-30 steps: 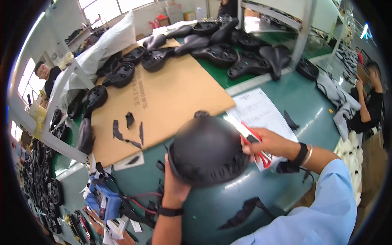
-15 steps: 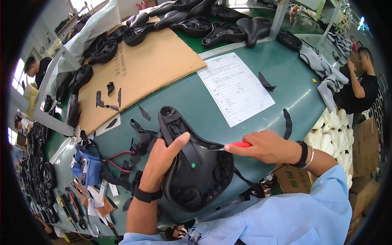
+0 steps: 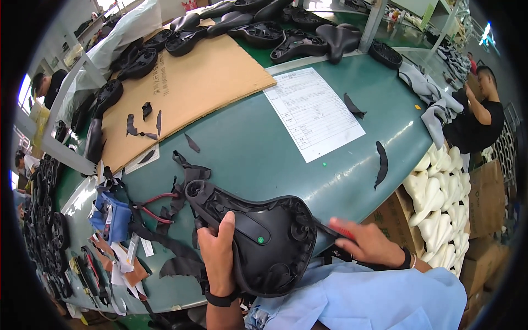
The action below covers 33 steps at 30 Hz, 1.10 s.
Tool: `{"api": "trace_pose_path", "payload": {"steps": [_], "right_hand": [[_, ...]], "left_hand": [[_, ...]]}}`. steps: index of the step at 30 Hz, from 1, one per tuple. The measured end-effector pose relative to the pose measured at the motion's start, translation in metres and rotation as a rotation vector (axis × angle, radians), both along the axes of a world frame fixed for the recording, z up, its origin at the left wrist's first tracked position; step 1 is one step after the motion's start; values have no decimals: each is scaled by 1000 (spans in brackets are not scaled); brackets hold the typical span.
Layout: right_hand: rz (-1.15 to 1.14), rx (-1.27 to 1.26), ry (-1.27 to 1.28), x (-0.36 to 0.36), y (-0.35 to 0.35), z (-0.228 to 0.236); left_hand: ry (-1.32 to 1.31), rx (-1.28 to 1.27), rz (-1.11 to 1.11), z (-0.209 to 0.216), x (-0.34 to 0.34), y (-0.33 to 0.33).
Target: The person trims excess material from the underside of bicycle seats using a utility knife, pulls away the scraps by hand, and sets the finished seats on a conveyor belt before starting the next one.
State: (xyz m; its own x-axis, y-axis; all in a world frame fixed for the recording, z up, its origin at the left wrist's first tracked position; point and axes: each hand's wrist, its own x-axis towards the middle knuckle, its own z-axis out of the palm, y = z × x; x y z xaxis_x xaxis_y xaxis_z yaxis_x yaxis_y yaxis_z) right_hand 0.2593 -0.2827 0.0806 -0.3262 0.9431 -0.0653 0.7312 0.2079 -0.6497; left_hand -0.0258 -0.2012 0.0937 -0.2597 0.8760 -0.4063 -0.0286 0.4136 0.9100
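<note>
A black bicycle saddle (image 3: 275, 223) lies underside up at the table's near edge, its nose pointing to the far left. My left hand (image 3: 219, 250) grips its left side, thumb lying over the underside and fingers hidden beneath. Just right of the saddle's wide rear, my right hand (image 3: 371, 242) is closed round a red-handled knife (image 3: 345, 232); its blade cannot be made out. A dark strip of cover material (image 3: 325, 228) stretches between the saddle's rim and that hand. Red-handled pliers (image 3: 157, 212) rest among black scraps (image 3: 184, 264) to the left.
Several saddles (image 3: 187, 41) line the far edge, beside a cardboard sheet (image 3: 203, 71). A printed paper sheet (image 3: 316, 115) lies mid-table. On the left is a blue box (image 3: 113, 220) near loose tools. White saddle-shaped pieces (image 3: 434, 203) fill a carton at right; a person (image 3: 478, 115) sits beyond.
The saddle has turned, its nose swinging left, and shifted toward me. My right hand with the knife has moved nearer and right, from the saddle's side to beside its rear.
</note>
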Motion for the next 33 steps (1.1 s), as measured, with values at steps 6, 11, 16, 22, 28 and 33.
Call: {"api": "trace_pose_path", "payload": {"steps": [6,11,16,22,28,33], "right_hand": [[47,466,267,-44,86,-15],[-502,-130,613,-3,106,3],[11,-198,660,-64,80,31],[74,267,198,-5,83,7],[278,337,-367,-18,75,11],[80,256,-348,-30,25,6]], "left_hand": [[-28,100,52,-8,-1,-16],[957,378,113,-41,-31,-38],[1011,699,-826,7,32,16],[744,590,-858,-22,28,41],[368,494,-701,-4,30,45],[-1448,838,-168,-8,2,45]]}}
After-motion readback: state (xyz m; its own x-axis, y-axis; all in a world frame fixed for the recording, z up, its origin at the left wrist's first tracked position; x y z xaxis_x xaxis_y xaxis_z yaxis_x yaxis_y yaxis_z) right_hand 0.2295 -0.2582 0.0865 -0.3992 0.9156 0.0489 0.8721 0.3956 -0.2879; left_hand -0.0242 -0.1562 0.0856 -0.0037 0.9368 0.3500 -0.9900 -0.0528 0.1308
